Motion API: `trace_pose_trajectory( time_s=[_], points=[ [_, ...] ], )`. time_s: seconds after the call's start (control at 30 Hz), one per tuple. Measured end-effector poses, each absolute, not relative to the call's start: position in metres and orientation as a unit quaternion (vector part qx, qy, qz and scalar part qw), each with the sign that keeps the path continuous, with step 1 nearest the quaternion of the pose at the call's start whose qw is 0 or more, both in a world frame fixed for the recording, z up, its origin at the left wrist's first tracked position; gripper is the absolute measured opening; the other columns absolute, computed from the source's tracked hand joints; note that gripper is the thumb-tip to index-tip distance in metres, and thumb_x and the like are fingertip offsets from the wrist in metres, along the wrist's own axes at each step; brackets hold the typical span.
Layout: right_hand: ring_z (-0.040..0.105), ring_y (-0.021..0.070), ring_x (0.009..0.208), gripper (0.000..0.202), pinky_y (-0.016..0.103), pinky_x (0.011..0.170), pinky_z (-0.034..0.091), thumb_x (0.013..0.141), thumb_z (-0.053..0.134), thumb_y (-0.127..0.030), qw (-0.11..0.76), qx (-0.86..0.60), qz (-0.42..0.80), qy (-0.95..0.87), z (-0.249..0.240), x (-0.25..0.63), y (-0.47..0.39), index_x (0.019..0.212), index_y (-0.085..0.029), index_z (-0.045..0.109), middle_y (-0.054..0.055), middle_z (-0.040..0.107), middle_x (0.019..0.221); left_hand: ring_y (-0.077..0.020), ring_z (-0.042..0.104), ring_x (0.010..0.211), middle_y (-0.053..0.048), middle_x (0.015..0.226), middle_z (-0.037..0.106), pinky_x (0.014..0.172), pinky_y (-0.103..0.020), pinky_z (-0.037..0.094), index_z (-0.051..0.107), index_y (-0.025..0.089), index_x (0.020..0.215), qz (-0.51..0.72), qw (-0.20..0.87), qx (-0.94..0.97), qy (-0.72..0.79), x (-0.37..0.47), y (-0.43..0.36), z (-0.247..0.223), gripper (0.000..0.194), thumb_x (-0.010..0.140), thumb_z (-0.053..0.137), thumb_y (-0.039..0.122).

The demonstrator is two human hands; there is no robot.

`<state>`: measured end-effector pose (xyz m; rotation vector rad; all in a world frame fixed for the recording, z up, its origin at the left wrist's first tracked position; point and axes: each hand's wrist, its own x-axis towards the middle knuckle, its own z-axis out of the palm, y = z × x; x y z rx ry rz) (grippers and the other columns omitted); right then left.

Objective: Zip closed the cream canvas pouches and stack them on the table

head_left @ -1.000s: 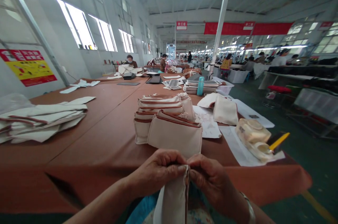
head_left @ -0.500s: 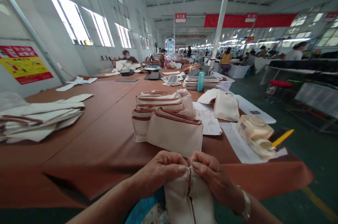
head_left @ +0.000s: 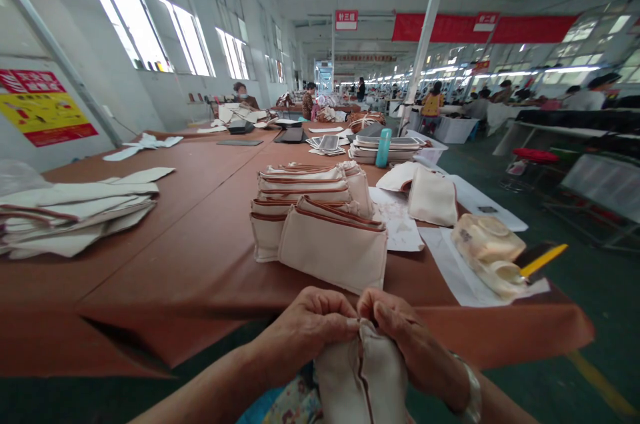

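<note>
Head view: cream piece [head_left: 345,381] extends down from left grip [head_left: 311,323], right grip [head_left: 404,331].

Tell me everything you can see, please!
table: one, brown, in front
sewn piece: one, cream, bottom centre
pouches: several, cream, mid-table
flat pieces: several, cream, table left
papers: several, white, right of pouches
bottle: one, turquoise, behind pouches
tub: one, yellowish, right corner
handle: one, yellow, by tub
poster: one, red and yellow, far left
stool: one, red, right
windows: several, bright, upper left
people: several, mixed clothing, background
left hand: one, bare, piece's top left
right hand: one, bare, piece's top right
</note>
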<state>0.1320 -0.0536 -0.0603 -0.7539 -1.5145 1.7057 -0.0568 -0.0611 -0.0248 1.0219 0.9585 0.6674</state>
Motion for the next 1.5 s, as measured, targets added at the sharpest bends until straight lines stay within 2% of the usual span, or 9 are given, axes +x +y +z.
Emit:
trace_pose_trajectory(
  time_s=[0.13, 0.27, 0.47, 0.6, 0.73, 0.87, 1.03, 1.2, 1.5],
  points=[
    [0.033, 0.0101, 0.062, 0.037, 0.021, 0.055, 0.027, 0.08, 0.07, -0.046, 0.332, -0.311, 0.647, -0.611, -0.055, 0.13, -0.054, 0.078, -0.016, 0.049, -0.004, 0.043, 0.068, -0.0101, 0.04, 0.058, -0.001, 0.063, 0.055, 0.054, -0.021, 0.028, 0.066, 0.01, 0.072, 0.306, 0.682, 0.489, 0.449, -0.056, -0.061, -0.027, 0.022, 0.072, 0.071, 0.031],
    [0.035, 0.0088, 0.058, 0.031, 0.02, 0.052, 0.026, 0.078, 0.071, -0.037, 0.314, -0.326, 0.712, -0.537, -0.054, 0.13, -0.055, 0.073, -0.015, 0.05, -0.003, 0.048, 0.065, -0.0091, 0.035, 0.054, 0.0, 0.06, 0.052, 0.051, -0.022, 0.024, 0.065, 0.009, 0.071, 0.302, 0.667, 0.493, 0.469, -0.055, -0.064, -0.028, 0.024, 0.071, 0.071, 0.032],
    [0.031, 0.0072, 0.051, 0.025, 0.02, 0.048, 0.022, 0.07, 0.072, -0.032, 0.323, -0.326, 0.783, -0.42, -0.054, 0.131, -0.055, 0.07, -0.015, 0.053, -0.005, 0.043, 0.059, -0.0078, 0.033, 0.05, 0.002, 0.057, 0.049, 0.049, -0.022, 0.022, 0.063, 0.01, 0.071, 0.313, 0.712, 0.45, 0.44, -0.054, -0.063, -0.034, 0.03, 0.065, 0.076, 0.036],
    [0.026, 0.0083, 0.055, 0.031, 0.021, 0.049, 0.02, 0.08, 0.066, -0.042, 0.325, -0.345, 0.726, -0.499, -0.054, 0.133, -0.056, 0.072, -0.015, 0.052, -0.006, 0.037, 0.061, -0.0077, 0.035, 0.049, 0.001, 0.057, 0.051, 0.048, -0.021, 0.021, 0.063, 0.01, 0.069, 0.297, 0.733, 0.432, 0.434, -0.055, -0.058, -0.036, 0.03, 0.064, 0.076, 0.037],
    [0.029, 0.01, 0.06, 0.035, 0.022, 0.052, 0.024, 0.09, 0.056, -0.047, 0.325, -0.34, 0.647, -0.6, -0.06, 0.135, -0.059, 0.075, -0.016, 0.05, -0.004, 0.038, 0.066, -0.0081, 0.038, 0.051, 0.0, 0.058, 0.054, 0.049, -0.021, 0.025, 0.061, 0.01, 0.067, 0.276, 0.704, 0.476, 0.449, -0.055, -0.056, -0.034, 0.036, 0.063, 0.08, 0.041],
    [0.027, 0.0089, 0.056, 0.035, 0.022, 0.049, 0.021, 0.088, 0.058, -0.047, 0.33, -0.334, 0.68, -0.564, -0.068, 0.134, -0.061, 0.074, -0.017, 0.047, -0.005, 0.037, 0.063, -0.0088, 0.043, 0.053, -0.001, 0.062, 0.059, 0.051, -0.02, 0.029, 0.062, 0.01, 0.067, 0.269, 0.712, 0.466, 0.452, -0.052, -0.058, -0.031, 0.035, 0.058, 0.083, 0.037],
    [0.025, 0.0084, 0.053, 0.028, 0.021, 0.048, 0.02, 0.085, 0.059, -0.039, 0.334, -0.309, 0.757, -0.469, -0.068, 0.131, -0.062, 0.073, -0.018, 0.046, -0.006, 0.035, 0.061, -0.0087, 0.043, 0.049, -0.001, 0.059, 0.058, 0.048, -0.02, 0.028, 0.062, 0.011, 0.066, 0.284, 0.72, 0.428, 0.467, -0.05, -0.064, -0.031, 0.023, 0.057, 0.076, 0.027],
    [0.035, 0.0109, 0.064, 0.029, 0.022, 0.057, 0.031, 0.088, 0.06, -0.042, 0.34, -0.334, 0.656, -0.585, -0.058, 0.135, -0.062, 0.081, -0.016, 0.05, -0.003, 0.043, 0.071, -0.0084, 0.039, 0.051, -0.001, 0.06, 0.056, 0.05, -0.022, 0.03, 0.064, 0.01, 0.069, 0.268, 0.687, 0.477, 0.478, -0.051, -0.067, -0.033, 0.026, 0.062, 0.076, 0.032],
    [0.04, 0.0114, 0.063, 0.015, 0.022, 0.055, 0.033, 0.089, 0.058, -0.028, 0.314, -0.386, 0.561, -0.662, -0.06, 0.138, -0.068, 0.08, -0.016, 0.055, -0.002, 0.05, 0.069, -0.0073, 0.029, 0.048, 0.003, 0.054, 0.044, 0.045, -0.022, 0.019, 0.065, 0.01, 0.069, 0.208, 0.635, 0.543, 0.509, -0.054, -0.069, -0.04, 0.034, 0.071, 0.072, 0.043]
  ],
)
